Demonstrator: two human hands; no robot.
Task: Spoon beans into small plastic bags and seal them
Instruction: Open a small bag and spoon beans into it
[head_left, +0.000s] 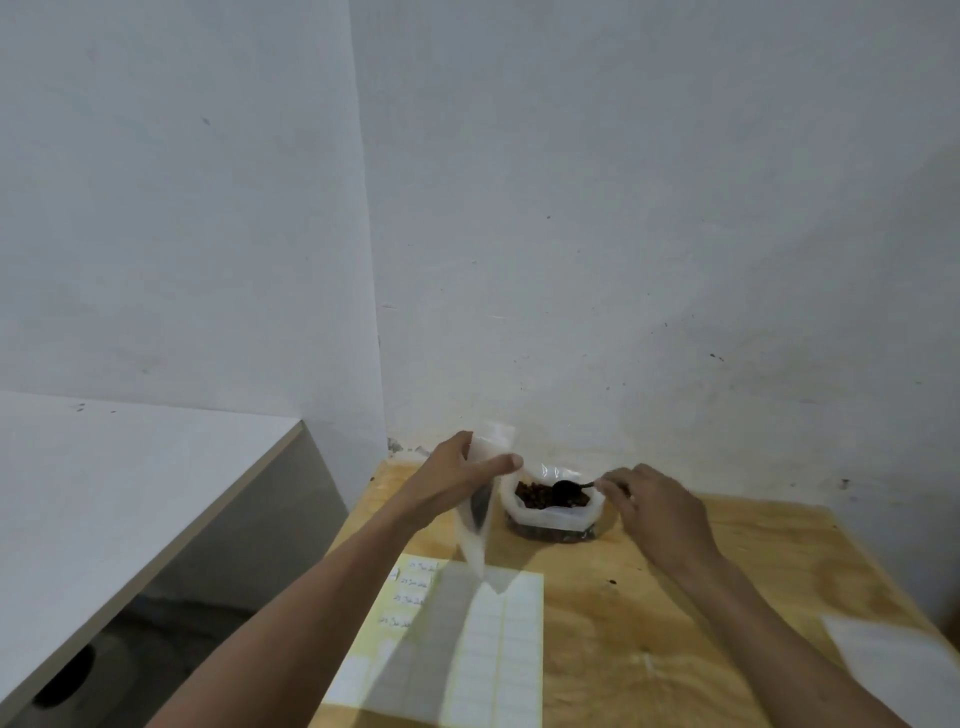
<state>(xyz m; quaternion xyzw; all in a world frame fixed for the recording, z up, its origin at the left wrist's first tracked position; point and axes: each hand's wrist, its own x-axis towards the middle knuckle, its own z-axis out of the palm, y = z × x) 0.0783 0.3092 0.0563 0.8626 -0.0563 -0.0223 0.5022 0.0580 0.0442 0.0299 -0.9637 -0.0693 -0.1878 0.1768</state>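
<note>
Reaching in from seven o'clock, the left hand (457, 480) is raised over the far end of the wooden bench (727, 597), thumb out toward three o'clock. Its fingers (506, 462) pinch the upper part of a small clear plastic bag (480, 525), which hangs down from the grip with its lower corner pointing at six o'clock, just above a sheet of white labels (498, 649). Whether that corner touches the sheet cannot be told. The bag's mouth stands above the hand near twelve o'clock; nothing inside it can be made out.

Coming in from five o'clock, the right hand (660, 512) lies palm down with its fingers curled round the handle of a dark spoon (569, 488). The spoon's bowl points toward nine o'clock and sits in the beans (540, 496).

Those dark brown beans fill a larger plastic bag (553, 514) whose top is rolled down into a white cuff. It stands upright on the bench close to the wall (623, 208), at three o'clock of the small bag and just beside it.

A few labels at the sheet's nine o'clock edge carry handwriting, too small to read. Another pale sheet (883, 654) lies at the bench's four o'clock edge. At nine o'clock, apart from the bench, stands a white table (130, 457).
</note>
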